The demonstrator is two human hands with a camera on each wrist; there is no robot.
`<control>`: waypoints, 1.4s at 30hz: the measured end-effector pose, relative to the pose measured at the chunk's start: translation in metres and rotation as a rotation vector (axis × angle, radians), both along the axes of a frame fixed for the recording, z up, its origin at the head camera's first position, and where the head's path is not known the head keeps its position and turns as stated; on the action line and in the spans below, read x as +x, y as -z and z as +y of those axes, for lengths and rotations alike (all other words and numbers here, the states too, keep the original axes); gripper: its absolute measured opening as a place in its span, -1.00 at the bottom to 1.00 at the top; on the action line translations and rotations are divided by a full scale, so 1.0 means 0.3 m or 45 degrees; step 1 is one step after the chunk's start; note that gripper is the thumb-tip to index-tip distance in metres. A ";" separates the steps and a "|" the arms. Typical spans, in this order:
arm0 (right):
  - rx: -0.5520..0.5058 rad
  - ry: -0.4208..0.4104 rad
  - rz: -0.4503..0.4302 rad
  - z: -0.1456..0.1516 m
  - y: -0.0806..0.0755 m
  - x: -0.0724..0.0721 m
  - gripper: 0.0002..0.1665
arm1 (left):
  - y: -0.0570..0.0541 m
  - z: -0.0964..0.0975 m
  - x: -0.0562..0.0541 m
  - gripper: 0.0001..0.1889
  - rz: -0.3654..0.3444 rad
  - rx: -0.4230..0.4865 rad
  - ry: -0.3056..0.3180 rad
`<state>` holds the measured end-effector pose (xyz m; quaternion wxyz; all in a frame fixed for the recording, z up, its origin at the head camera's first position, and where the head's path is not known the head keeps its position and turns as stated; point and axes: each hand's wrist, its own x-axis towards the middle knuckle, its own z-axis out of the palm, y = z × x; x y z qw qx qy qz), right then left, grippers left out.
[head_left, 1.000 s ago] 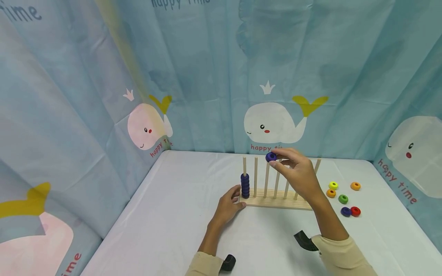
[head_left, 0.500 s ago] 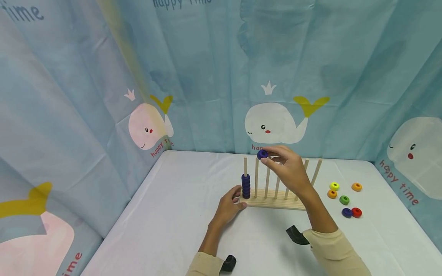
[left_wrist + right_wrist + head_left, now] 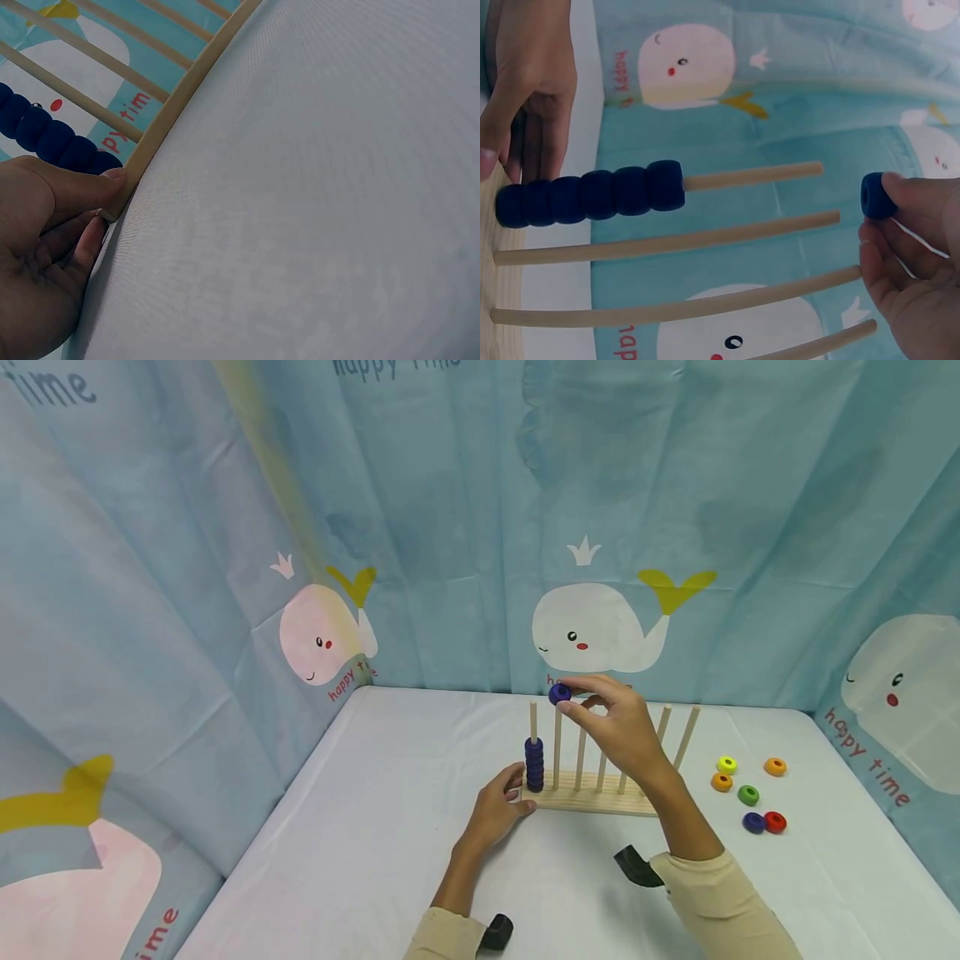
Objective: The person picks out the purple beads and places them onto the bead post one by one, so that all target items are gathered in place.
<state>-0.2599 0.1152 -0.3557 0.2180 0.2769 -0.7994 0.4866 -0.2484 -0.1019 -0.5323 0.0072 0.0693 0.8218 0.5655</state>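
In the head view my right hand (image 3: 615, 722) pinches a dark blue bead (image 3: 559, 694) between thumb and fingertips. The bead is up near the top of the second peg from the left. Seen from the right wrist, its hole (image 3: 865, 198) faces the peg tips, with a gap between them. My left hand (image 3: 495, 806) grips the left end of a wooden peg stand (image 3: 592, 802), thumb along the front edge of the base (image 3: 150, 142). Several dark blue beads (image 3: 592, 195) are stacked on the leftmost peg, whose upper part is bare. My right hand hides parts of the pegs farther right.
Right of the stand, loose beads lie on the white table (image 3: 360, 827): yellow (image 3: 727, 765), two orange (image 3: 776, 767), green (image 3: 748, 795), and a dark blue one (image 3: 754, 822) beside a red one (image 3: 776, 822). A whale-print curtain (image 3: 450, 527) surrounds the table.
My right hand has moved left with the blue bead, from over the third peg to around the top of the second. The left hand stays at the stand's end.
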 end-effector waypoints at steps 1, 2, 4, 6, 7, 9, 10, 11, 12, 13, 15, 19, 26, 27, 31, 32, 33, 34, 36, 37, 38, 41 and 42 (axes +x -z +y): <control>0.006 0.004 0.004 -0.002 0.000 -0.003 -0.59 | -0.001 0.000 0.000 -0.25 0.000 -0.001 -0.001; 0.009 0.005 0.008 -0.004 -0.001 -0.004 -0.59 | -0.001 0.000 0.000 -0.25 -0.003 -0.002 -0.002; 0.012 0.000 0.010 -0.008 -0.002 -0.008 -0.60 | -0.002 0.001 0.000 -0.25 -0.001 -0.004 -0.003; 0.019 -0.005 0.017 -0.013 -0.003 -0.011 -0.61 | -0.002 0.000 -0.001 -0.25 0.000 -0.006 -0.003; 0.025 -0.004 0.017 -0.015 -0.002 -0.013 -0.60 | -0.002 0.000 -0.001 -0.25 -0.002 -0.005 -0.003; 0.035 -0.003 0.020 -0.020 -0.001 -0.014 -0.60 | -0.001 -0.001 -0.002 -0.25 0.000 -0.002 0.000; 0.040 0.000 0.020 -0.023 0.000 -0.014 -0.60 | 0.000 -0.001 -0.002 -0.25 0.000 0.000 0.002; 0.045 0.003 0.018 -0.026 0.001 -0.014 -0.60 | 0.000 -0.001 -0.002 -0.25 0.002 0.004 0.004; 0.054 0.008 0.014 -0.029 0.002 -0.013 -0.59 | 0.001 -0.002 -0.003 -0.25 0.004 0.007 0.006; 0.056 0.008 0.005 -0.031 0.002 -0.012 -0.59 | 0.002 -0.002 -0.004 -0.25 0.006 0.009 0.008; 0.057 0.010 -0.010 -0.037 0.003 -0.012 -0.58 | 0.003 -0.003 -0.005 -0.25 0.011 0.011 0.012; 0.065 -0.005 -0.032 -0.049 0.005 -0.018 -0.57 | 0.001 -0.006 -0.006 -0.24 0.003 0.008 0.012; 0.098 -0.031 -0.056 -0.064 0.013 -0.036 -0.59 | 0.003 -0.006 -0.005 -0.25 0.016 0.008 0.016; 0.102 -0.031 -0.062 -0.065 0.015 -0.038 -0.60 | 0.002 -0.006 -0.005 -0.25 0.007 0.009 0.014; 0.103 -0.027 -0.071 -0.067 0.017 -0.041 -0.59 | 0.000 -0.006 -0.006 -0.24 0.009 -0.001 0.013; 0.102 -0.028 -0.071 -0.067 0.018 -0.041 -0.59 | -0.001 -0.006 -0.006 -0.24 0.006 -0.002 0.013; 0.098 -0.029 -0.070 -0.068 0.018 -0.042 -0.58 | -0.003 -0.006 -0.006 -0.24 0.001 -0.005 0.012; 0.097 -0.030 -0.068 -0.068 0.019 -0.043 -0.58 | -0.003 -0.006 -0.005 -0.24 -0.001 -0.007 0.012; 0.092 -0.035 -0.067 -0.069 0.022 -0.045 -0.58 | -0.004 -0.006 -0.003 -0.24 0.004 -0.009 0.014; 0.092 -0.036 -0.065 -0.070 0.024 -0.046 -0.57 | -0.004 -0.006 -0.001 -0.24 -0.002 -0.006 0.011; 0.093 -0.037 -0.066 -0.071 0.027 -0.048 -0.57 | -0.004 -0.006 0.000 -0.24 -0.002 -0.007 0.011; 0.096 -0.036 -0.062 -0.073 0.031 -0.053 -0.58 | -0.005 -0.006 0.002 -0.25 0.011 -0.006 0.012; 0.099 -0.034 -0.058 -0.074 0.032 -0.055 -0.58 | -0.006 -0.005 0.002 -0.25 0.012 -0.004 0.011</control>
